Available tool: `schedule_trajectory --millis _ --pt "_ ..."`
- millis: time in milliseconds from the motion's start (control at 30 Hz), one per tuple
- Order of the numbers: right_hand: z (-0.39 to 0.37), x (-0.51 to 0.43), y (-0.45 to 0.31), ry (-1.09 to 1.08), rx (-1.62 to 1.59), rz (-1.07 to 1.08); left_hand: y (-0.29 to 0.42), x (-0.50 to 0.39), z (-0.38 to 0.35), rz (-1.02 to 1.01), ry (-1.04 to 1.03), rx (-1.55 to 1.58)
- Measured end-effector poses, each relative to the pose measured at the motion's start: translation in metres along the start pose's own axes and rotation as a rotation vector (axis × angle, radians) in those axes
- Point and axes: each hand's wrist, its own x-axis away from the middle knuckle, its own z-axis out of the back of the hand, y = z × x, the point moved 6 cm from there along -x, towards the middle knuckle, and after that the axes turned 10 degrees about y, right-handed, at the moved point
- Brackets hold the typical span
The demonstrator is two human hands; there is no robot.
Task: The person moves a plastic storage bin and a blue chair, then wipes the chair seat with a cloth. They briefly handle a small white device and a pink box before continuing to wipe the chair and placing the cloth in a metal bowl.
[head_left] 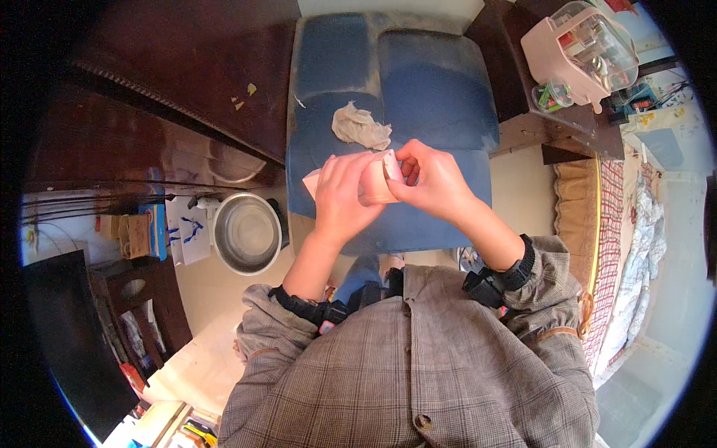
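Observation:
My left hand (pixel 340 193) is wrapped over a pink object (pixel 374 182), perhaps a small box or container. Its pale corner sticks out to the left of my fingers. At the object's right end, my right hand (pixel 428 178) grips the edge between thumb and bent fingers, beside a dark narrow slit. My left palm and fingers hide much of the object. Just beyond both hands, a crumpled greyish cloth (pixel 360 126) lies on a worn blue padded surface (pixel 437 106).
A metal basin (pixel 247 234) stands to the left, near a dark wooden cabinet (pixel 235 61) with small yellowish scraps on it. On the right, a pink organizer with a transparent cover (pixel 582 53) is beside a small transparent tub (pixel 552 96). A bed with checked fabric (pixel 610 241) lies further right.

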Motion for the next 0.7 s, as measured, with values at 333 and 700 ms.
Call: schedule_trajectory --millis 333,700 --pt "0.036 0.062 0.022 -0.251 -0.773 -0.129 0.049 0.05 -0.004 0.093 0.046 0.194" --pt "0.083 0.139 -0.013 0.204 -0.254 0.505 0.107 0.082 0.001 -0.177 0.175 0.112"
